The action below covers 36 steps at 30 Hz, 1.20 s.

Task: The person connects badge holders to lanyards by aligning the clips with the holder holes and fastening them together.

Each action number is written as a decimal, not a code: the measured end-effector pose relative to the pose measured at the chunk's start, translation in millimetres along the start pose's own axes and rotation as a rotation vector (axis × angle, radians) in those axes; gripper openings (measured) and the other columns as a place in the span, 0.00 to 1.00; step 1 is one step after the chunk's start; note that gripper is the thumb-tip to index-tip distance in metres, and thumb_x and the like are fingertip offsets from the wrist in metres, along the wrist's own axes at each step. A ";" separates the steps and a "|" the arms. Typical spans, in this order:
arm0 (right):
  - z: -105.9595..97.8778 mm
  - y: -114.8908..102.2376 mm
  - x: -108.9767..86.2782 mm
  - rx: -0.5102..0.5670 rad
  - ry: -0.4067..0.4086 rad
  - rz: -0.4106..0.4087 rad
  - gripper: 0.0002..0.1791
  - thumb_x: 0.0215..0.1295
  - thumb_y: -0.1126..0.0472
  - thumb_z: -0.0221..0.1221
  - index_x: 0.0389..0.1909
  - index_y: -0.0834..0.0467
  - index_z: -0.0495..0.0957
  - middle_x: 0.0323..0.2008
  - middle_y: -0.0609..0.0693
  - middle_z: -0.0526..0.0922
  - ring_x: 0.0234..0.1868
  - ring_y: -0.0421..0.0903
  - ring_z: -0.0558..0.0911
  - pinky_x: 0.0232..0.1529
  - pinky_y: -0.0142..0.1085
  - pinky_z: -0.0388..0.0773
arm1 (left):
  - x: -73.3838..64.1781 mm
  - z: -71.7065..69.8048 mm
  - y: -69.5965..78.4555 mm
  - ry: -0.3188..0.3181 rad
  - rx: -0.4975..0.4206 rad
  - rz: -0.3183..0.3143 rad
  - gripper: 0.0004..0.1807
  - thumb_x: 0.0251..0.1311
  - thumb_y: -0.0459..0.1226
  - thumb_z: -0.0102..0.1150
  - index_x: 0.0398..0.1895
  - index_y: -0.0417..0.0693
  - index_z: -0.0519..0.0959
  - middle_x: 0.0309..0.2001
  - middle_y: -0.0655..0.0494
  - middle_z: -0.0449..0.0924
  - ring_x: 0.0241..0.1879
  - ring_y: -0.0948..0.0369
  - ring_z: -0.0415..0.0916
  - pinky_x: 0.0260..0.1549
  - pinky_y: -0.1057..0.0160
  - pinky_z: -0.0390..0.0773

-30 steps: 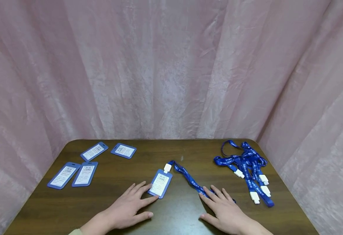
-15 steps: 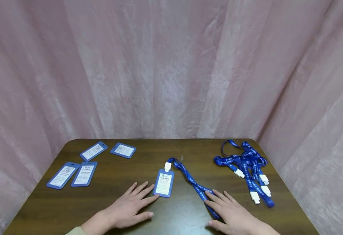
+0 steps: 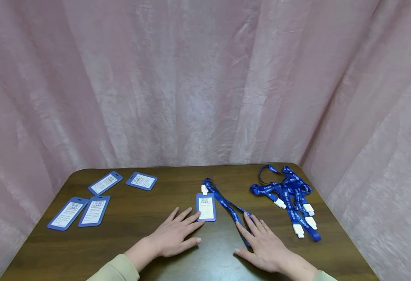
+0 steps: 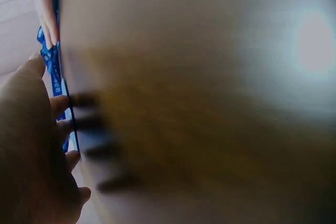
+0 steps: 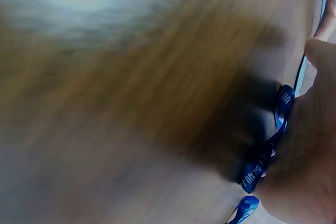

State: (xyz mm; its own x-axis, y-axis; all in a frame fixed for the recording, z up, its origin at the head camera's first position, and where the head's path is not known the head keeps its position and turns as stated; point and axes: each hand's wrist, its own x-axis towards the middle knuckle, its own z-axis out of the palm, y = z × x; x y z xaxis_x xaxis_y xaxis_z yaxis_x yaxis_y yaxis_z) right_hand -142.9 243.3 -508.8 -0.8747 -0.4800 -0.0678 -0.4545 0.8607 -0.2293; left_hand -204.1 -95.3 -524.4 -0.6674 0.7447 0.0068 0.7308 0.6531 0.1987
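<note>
A blue ID card holder (image 3: 206, 207) with a white printed insert lies upright on the table, joined by a white clip (image 3: 204, 189) to a blue printed lanyard (image 3: 226, 205). With fingers spread and straight, my left hand (image 3: 175, 235) has its fingertips at the holder's lower left corner. My right hand (image 3: 264, 246) lies flat, palm down, its fingers over the near end of the lanyard, which is partly hidden under them. The right wrist view shows lanyard folds (image 5: 283, 106) beside that hand. From the left wrist, my left fingers (image 4: 62, 128) overlap the holder's edge.
Several more blue card holders (image 3: 94, 211) lie at the left of the brown wooden table (image 3: 177, 183). A tangled pile of blue lanyards (image 3: 290, 191) with white clips lies at the right. Behind the table hangs a pink curtain (image 3: 191, 86).
The card holder has turned from tilted to straight and sits farther right in view. The lanyard's near end has spread out under my right hand. The head view has shifted slightly.
</note>
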 end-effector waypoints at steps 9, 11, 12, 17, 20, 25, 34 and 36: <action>5.0 7.8 26.5 -0.028 0.057 0.173 0.46 0.73 0.27 0.44 0.80 0.54 0.60 0.80 0.64 0.49 0.79 0.65 0.49 0.75 0.60 0.50 | 43.1 6.0 -7.7 0.019 -0.022 -0.010 0.38 0.75 0.67 0.32 0.80 0.61 0.61 0.80 0.56 0.55 0.79 0.45 0.47 0.72 0.31 0.43; 5.9 11.4 31.6 -0.025 0.061 0.207 0.46 0.73 0.27 0.44 0.80 0.54 0.59 0.80 0.65 0.49 0.79 0.65 0.49 0.75 0.60 0.50 | 52.7 5.6 -8.1 0.015 -0.034 -0.025 0.38 0.75 0.67 0.32 0.80 0.61 0.62 0.80 0.56 0.55 0.79 0.45 0.47 0.72 0.31 0.42; 6.1 13.1 34.1 -0.024 0.063 0.223 0.46 0.73 0.27 0.44 0.80 0.54 0.59 0.80 0.65 0.48 0.79 0.65 0.50 0.75 0.60 0.50 | 57.5 4.9 -8.1 0.011 -0.036 -0.034 0.38 0.75 0.67 0.32 0.80 0.62 0.63 0.80 0.56 0.55 0.79 0.45 0.46 0.72 0.32 0.42; 6.3 20.6 45.8 0.011 0.076 0.274 0.46 0.74 0.28 0.45 0.80 0.57 0.59 0.79 0.68 0.49 0.78 0.67 0.49 0.75 0.62 0.48 | 80.1 3.3 -9.1 -0.013 -0.030 -0.077 0.37 0.76 0.66 0.29 0.80 0.63 0.62 0.81 0.59 0.52 0.80 0.47 0.43 0.73 0.33 0.41; 6.6 24.6 52.6 0.021 0.072 0.291 0.47 0.74 0.28 0.44 0.80 0.58 0.58 0.79 0.69 0.49 0.79 0.67 0.48 0.75 0.62 0.46 | 90.9 1.6 -9.5 -0.029 -0.034 -0.099 0.35 0.77 0.64 0.31 0.80 0.63 0.61 0.81 0.59 0.51 0.80 0.46 0.42 0.73 0.34 0.40; 6.1 28.7 60.7 0.003 0.046 0.322 0.46 0.75 0.28 0.42 0.81 0.56 0.54 0.79 0.67 0.48 0.79 0.66 0.46 0.76 0.59 0.44 | 106.5 4.3 -11.5 -0.029 0.000 -0.101 0.37 0.76 0.65 0.33 0.81 0.62 0.59 0.81 0.58 0.52 0.80 0.46 0.43 0.73 0.33 0.40; -1.6 28.3 70.7 0.017 0.046 0.365 0.44 0.76 0.32 0.44 0.81 0.56 0.55 0.80 0.67 0.46 0.79 0.65 0.46 0.76 0.59 0.45 | 125.5 8.3 -14.2 -0.021 0.046 -0.117 0.36 0.76 0.66 0.30 0.81 0.65 0.59 0.81 0.62 0.51 0.80 0.50 0.43 0.74 0.35 0.38; -2.2 28.6 70.7 0.017 0.051 0.372 0.43 0.77 0.33 0.45 0.81 0.57 0.55 0.80 0.67 0.47 0.79 0.66 0.47 0.76 0.59 0.46 | 128.5 6.4 -12.4 -0.029 0.043 -0.112 0.35 0.77 0.64 0.30 0.81 0.64 0.60 0.81 0.62 0.51 0.80 0.50 0.42 0.74 0.36 0.38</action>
State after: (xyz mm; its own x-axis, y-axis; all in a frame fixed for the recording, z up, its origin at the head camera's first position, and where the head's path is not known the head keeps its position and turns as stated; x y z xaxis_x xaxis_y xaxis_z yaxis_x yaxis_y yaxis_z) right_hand -218.1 234.4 -518.1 -0.9869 -0.1255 -0.1016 -0.1015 0.9715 -0.2140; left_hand -298.0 -6.9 -532.2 -0.7412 0.6700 -0.0412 0.6578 0.7372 0.1543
